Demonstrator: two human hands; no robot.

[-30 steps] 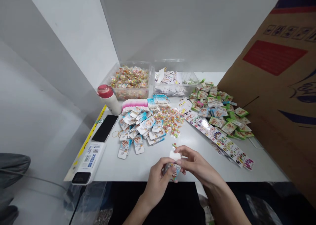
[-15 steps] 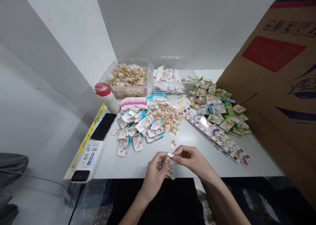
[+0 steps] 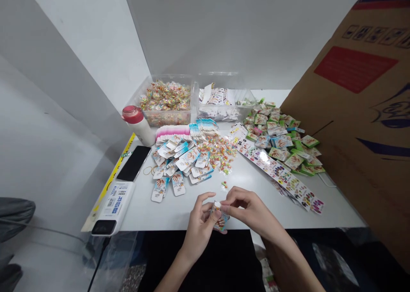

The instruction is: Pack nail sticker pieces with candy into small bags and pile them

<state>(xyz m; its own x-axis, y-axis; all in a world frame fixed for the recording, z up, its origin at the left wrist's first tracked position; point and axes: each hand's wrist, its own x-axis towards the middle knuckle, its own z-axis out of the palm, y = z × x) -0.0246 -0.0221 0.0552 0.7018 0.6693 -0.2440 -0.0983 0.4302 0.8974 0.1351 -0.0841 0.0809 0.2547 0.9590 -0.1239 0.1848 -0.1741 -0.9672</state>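
Your right hand pinched a small clear plastic packet of multicoloured bits, your half-open left hand steadying it from below, by the white tabletop's front edge.

Left hand half-curled, right hand pinching inward just beside it, both close together.

Bottle: red-capped white bottle at the counter's back left
Phone: black smartphone, lying flat
Bands: rubber bands beside it
Right: printed cardboard box
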